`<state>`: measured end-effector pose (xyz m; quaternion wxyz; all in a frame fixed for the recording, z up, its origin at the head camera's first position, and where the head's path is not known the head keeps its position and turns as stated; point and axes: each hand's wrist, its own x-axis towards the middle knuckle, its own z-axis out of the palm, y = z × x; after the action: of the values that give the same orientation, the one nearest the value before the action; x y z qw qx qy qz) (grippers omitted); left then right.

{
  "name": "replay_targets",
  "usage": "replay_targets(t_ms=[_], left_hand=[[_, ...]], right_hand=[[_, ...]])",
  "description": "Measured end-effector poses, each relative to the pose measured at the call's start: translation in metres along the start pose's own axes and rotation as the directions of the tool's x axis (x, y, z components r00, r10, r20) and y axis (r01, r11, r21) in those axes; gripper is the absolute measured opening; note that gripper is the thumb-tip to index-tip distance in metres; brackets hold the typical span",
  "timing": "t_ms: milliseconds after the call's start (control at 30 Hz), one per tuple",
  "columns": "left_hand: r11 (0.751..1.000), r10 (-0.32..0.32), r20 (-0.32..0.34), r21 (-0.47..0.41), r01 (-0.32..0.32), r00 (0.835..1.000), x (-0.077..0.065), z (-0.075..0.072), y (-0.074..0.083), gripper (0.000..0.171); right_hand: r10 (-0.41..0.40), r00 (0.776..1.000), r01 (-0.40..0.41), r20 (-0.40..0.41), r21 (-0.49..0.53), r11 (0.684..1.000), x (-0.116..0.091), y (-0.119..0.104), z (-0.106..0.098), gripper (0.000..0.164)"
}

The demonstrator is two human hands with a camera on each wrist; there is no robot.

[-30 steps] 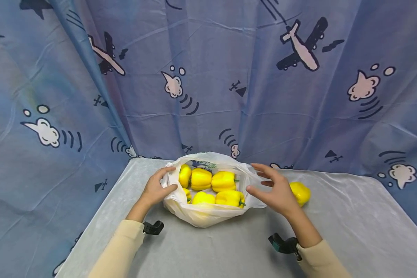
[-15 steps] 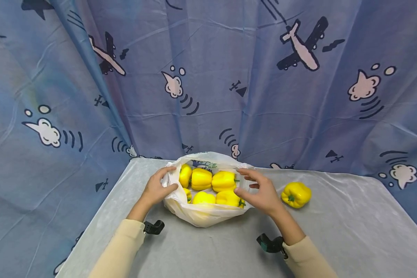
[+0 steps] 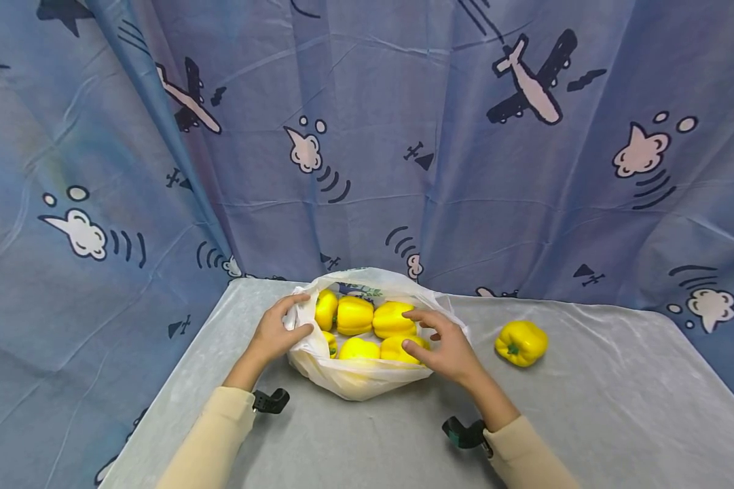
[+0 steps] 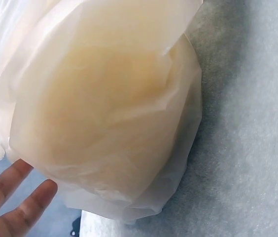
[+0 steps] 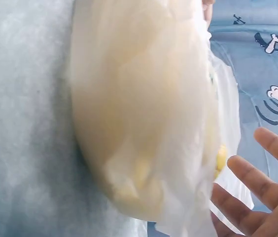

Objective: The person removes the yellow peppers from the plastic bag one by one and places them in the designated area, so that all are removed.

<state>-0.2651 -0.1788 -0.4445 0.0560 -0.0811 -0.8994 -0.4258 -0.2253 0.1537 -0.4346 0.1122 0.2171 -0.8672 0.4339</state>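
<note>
A white plastic bag point(image 3: 360, 387) stands on the table with its mouth spread wide, and several yellow bell peppers point(image 3: 354, 316) lie inside. At the bag's left rim is my left hand point(image 3: 275, 331), thumb and fingers apart and fingertips at the plastic. The left wrist view shows its fingers point(image 4: 38, 200) extended beside the bag's wall. My right hand point(image 3: 449, 346) reaches over the right rim, fingers spread, fingertips overlapping the peppers on that side in the head view. In the right wrist view its fingers point(image 5: 257, 182) are apart with nothing between them.
A single yellow bell pepper point(image 3: 522, 343) lies on the grey cloth-covered table point(image 3: 635, 394), right of the bag. Behind the table hangs a blue curtain point(image 3: 367, 136) with airplane prints. Each wrist carries a small black camera point(image 3: 271, 401).
My right hand has moved left, from beside the bag's right edge to over its mouth. The loose pepper it partly covered is now fully visible. My left hand stays in place.
</note>
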Motion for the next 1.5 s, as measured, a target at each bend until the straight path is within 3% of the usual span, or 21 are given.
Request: replay_targets(t_ms=[500,833,1500], left_hand=[[1.0,0.002,-0.004,-0.001,-0.002,1.0,0.001,0.0,-0.002,0.056],[1.0,0.003,-0.006,0.003,-0.003,1.0,0.001,0.0,-0.003,0.055],[1.0,0.026,-0.009,0.0,-0.026,1.0,0.002,-0.001,-0.003,0.054]], right_hand=[[-0.019,1.0,0.02,0.015,-0.084,0.996,0.001,0.01,0.012,0.044],[0.028,0.999,-0.023,0.031,-0.143,0.989,0.003,0.012,0.016,0.038],[0.081,0.994,-0.068,0.069,-0.162,0.984,0.006,0.02,0.017,0.032]])
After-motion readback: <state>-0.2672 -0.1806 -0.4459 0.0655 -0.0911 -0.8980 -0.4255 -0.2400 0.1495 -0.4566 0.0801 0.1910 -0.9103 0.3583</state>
